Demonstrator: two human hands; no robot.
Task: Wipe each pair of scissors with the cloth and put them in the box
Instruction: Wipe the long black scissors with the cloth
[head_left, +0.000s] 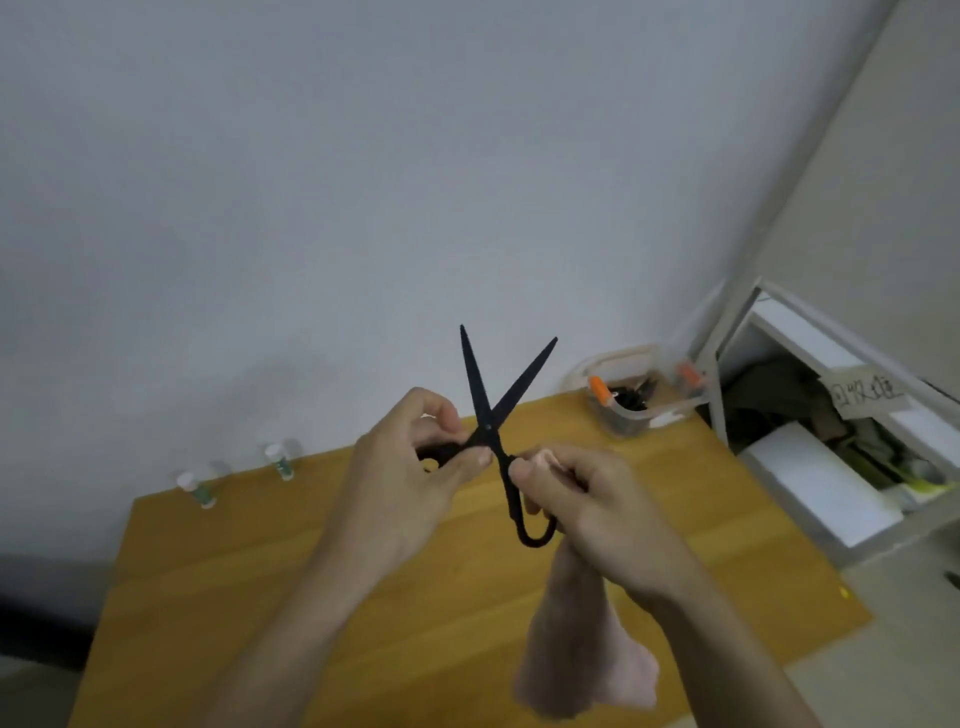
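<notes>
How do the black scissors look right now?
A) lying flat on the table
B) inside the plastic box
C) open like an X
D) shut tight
C: the black scissors are held up over the wooden table with both blades spread apart, the left hand and right hand each gripping one handle.

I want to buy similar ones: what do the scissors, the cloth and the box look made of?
Scissors: matte black all over, probably coated metal blades. Cloth: soft pinkish fabric that hangs limp. Box: clear, glossy plastic with orange clips; its contents show through.
</notes>
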